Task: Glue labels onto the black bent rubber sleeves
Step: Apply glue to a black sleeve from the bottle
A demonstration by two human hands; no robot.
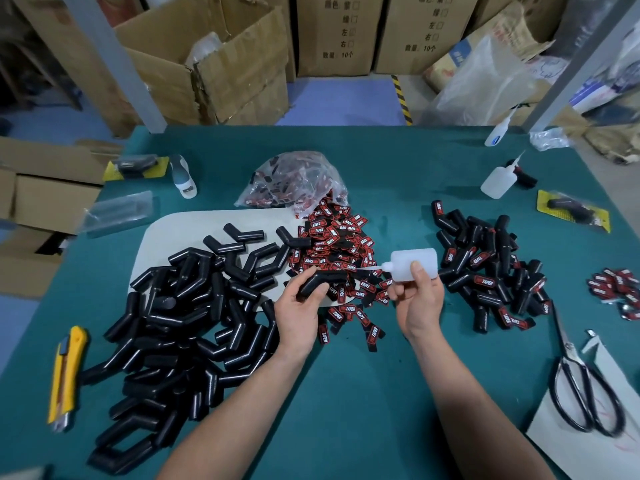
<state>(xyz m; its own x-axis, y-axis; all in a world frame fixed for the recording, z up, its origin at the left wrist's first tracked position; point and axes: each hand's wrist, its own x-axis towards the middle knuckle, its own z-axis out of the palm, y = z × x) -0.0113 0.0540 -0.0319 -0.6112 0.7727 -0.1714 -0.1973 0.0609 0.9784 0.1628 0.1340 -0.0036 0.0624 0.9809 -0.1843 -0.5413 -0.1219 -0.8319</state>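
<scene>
My left hand (301,311) grips a black bent rubber sleeve (320,280) above the middle of the green table (363,393). My right hand (419,303) holds a white glue bottle (414,265) on its side, its thin nozzle pointing left at the sleeve's end. Beneath and behind both hands lies a heap of red-and-black labels (341,244) spilling from a clear bag (294,180). A large pile of plain black sleeves (180,323) fills the left side. Sleeves with labels on them (485,268) are heaped on the right.
A yellow utility knife (65,375) lies at the left edge. Black-handled scissors (581,386) rest on white paper at the right. Two more glue bottles (498,180) stand at the back right, with a small label heap (616,289) at the far right. Cardboard boxes (214,64) stand behind.
</scene>
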